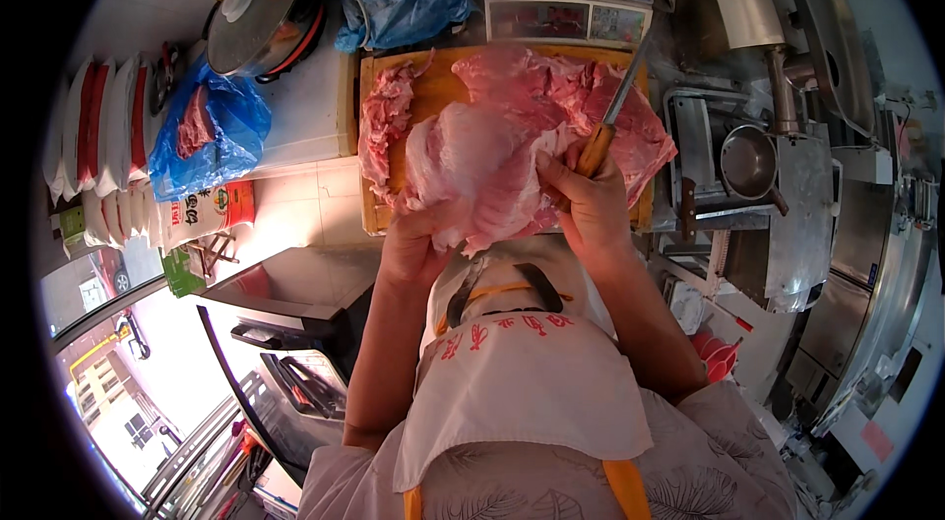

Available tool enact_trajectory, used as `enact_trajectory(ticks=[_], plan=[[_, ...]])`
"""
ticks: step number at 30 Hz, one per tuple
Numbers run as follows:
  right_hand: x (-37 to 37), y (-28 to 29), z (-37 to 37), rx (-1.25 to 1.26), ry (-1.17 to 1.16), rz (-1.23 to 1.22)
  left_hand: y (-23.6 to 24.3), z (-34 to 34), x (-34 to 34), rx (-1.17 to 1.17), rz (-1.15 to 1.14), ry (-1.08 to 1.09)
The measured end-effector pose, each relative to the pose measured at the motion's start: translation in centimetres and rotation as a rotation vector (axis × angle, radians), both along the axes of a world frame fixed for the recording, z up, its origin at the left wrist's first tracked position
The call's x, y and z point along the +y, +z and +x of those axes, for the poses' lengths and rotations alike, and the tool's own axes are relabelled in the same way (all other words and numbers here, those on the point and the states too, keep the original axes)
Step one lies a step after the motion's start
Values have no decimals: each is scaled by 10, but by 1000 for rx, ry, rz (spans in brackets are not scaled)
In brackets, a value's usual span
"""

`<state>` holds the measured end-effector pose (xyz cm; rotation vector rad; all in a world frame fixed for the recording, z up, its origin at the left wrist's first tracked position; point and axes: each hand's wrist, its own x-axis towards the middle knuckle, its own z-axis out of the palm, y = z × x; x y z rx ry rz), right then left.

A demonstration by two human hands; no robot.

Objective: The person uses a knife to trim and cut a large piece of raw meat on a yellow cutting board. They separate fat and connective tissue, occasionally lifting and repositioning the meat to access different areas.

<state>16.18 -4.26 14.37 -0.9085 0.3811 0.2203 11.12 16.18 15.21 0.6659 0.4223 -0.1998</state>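
- My left grip (415, 237) is closed on the near left side of the pale slab of meat (497, 195), probably to steady that soft, loose end.
- My right grip (589, 203) wraps the wooden handle of the knife (611, 117), while its thumb side presses against the slab's right side; I judge this lets one hand keep the blade and help hold the meat.
- The blade points toward the board's far right corner, which likely keeps its length off my left fingers.
- The slab lies over the near middle of the board (434, 97), its lower end reaching past the near edge; I cannot tell how much is lifted.
- Redder meat (581, 77) fills the far right and spills over the right edge, so I see little room there.
- A ragged strip of meat (388, 112) lines the left edge; bare wood shows between it and the slab.
- The scale (568, 18) stands just behind the far edge, limiting reach that way.
- Left of the board, pale worktop (313, 122) offers some side room before the blue bag (246, 131).
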Motion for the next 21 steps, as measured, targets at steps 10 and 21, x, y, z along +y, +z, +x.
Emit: enact_trajectory(ticks=[10, 21], plan=[[-33, -11, -6, -10, -25, -105, -9, 9, -37, 58, -5, -118], [-66, 10, 45, -85, 185, -779, -22, 7, -88, 107, 201, -232]])
